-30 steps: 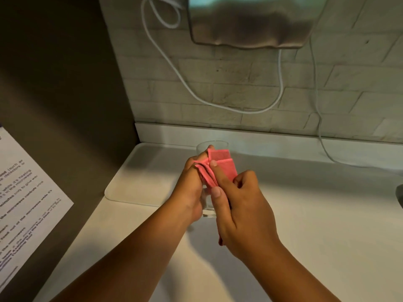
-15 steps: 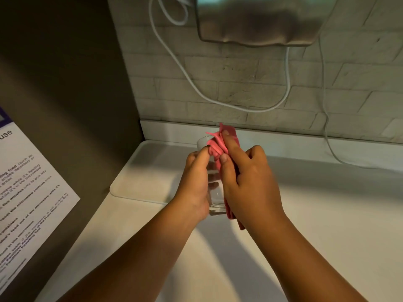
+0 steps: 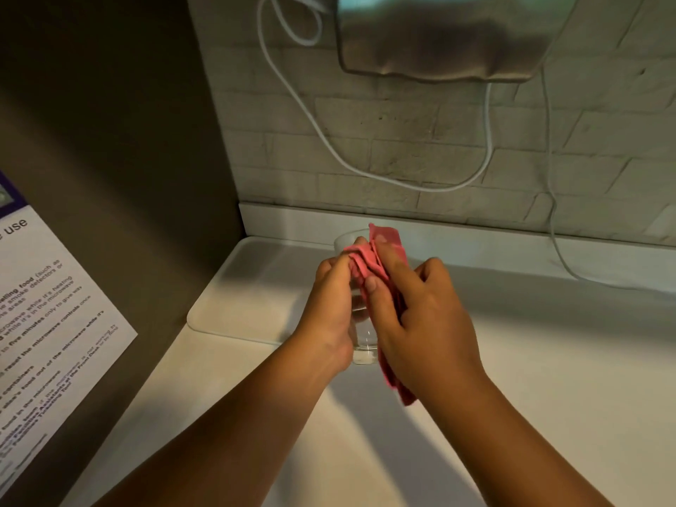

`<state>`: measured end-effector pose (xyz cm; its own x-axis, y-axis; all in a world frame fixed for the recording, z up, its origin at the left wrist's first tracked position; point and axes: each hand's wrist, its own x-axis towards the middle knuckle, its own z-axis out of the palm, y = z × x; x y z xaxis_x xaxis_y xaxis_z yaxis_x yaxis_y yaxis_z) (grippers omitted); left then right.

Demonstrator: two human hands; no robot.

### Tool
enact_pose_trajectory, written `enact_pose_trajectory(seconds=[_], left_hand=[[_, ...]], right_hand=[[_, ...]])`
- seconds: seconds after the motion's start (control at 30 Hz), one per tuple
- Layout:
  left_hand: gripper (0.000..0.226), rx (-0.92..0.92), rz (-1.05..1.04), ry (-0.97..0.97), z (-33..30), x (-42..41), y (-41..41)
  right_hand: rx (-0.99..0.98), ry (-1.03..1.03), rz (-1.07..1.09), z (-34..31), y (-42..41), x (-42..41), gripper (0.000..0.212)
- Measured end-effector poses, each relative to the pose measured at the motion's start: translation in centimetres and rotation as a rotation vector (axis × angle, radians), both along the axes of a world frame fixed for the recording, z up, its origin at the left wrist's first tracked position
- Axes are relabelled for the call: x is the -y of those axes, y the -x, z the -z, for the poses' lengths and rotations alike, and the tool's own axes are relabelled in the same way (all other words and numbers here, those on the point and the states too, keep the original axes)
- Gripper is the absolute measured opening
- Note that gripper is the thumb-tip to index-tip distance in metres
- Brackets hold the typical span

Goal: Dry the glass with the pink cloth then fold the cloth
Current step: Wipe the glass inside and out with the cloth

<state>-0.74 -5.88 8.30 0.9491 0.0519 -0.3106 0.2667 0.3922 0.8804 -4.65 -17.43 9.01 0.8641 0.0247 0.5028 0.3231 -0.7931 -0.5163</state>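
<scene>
A clear drinking glass [image 3: 363, 338] is held upright above the white counter, between both hands. My left hand [image 3: 331, 316] grips its left side, fingers curled round the wall. The pink cloth [image 3: 384, 247] is bunched over the glass's rim and hangs down its right side, its tail showing below my palm. My right hand [image 3: 424, 323] holds the cloth against the glass, thumb and fingers pinching the fabric near the rim. Most of the glass's upper part is hidden by fingers and cloth.
A white tray [image 3: 248, 287] lies on the counter [image 3: 548, 360] at the back left. White cables [image 3: 329, 144] loop down the brick wall under a metal appliance [image 3: 439, 34]. A printed notice [image 3: 47, 316] hangs on the dark panel at left.
My right hand has slid up the glass with the cloth, from its side toward the rim, and the cloth now bunches at the top. My left hand keeps its grip.
</scene>
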Motion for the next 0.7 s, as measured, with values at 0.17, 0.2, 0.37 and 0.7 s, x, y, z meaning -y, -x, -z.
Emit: enact_pose_trajectory(seconds=[0.17,0.2,0.37,0.7], left_hand=[[0.082,0.020,-0.012,-0.020,-0.3,0.0,0.1],[0.083,0.018,-0.024,-0.020,-0.5,-0.1,0.0],[0.079,-0.054,-0.067,0.020,-0.5,-1.1,-0.6],[0.077,-0.012,-0.003,-0.010,0.0,0.4,1.0]], right_hand=[[-0.010,-0.176,-0.045,0.2,-1.6,0.6,0.044],[-0.017,-0.199,-0.060,0.3,-1.5,0.7,0.043],[-0.009,-0.020,-0.118,1.5,1.5,0.4,0.047],[0.035,-0.026,0.005,-0.4,-1.0,-0.4,0.050]])
